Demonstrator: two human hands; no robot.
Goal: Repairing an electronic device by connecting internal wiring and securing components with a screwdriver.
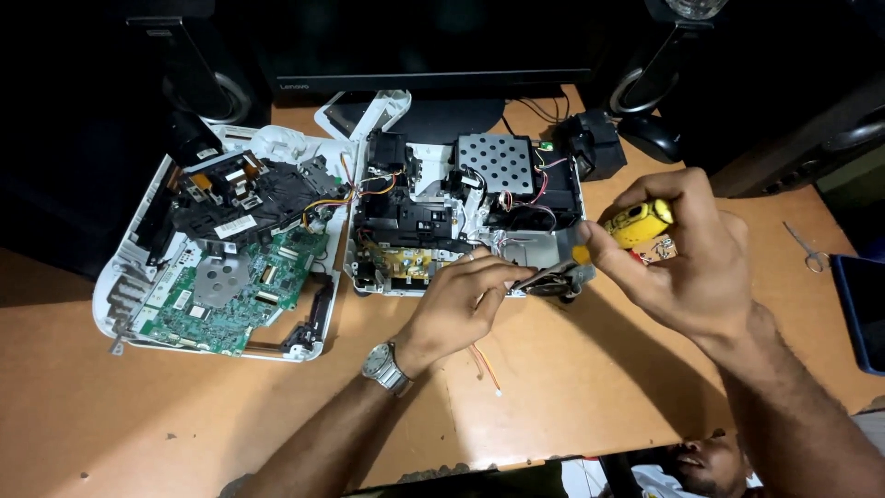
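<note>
Now right hand [687,263] fingers grip yellow screwdriver [636,224]; left hand [461,300] fingers pinch metal bracket [548,275].

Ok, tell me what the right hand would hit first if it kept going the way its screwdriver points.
The right hand aims its yellow screwdriver leftward, so it would probably meet the left hand fingertips at the opened device front corner first; depth is unclear.

Two opened device shells lie ahead of the left hand [458,300], one yellow-handled screwdriver [636,224] sits in the right hand [687,258], one pair of scissors [808,249] lies right of it, and two speakers stand beyond.
</note>
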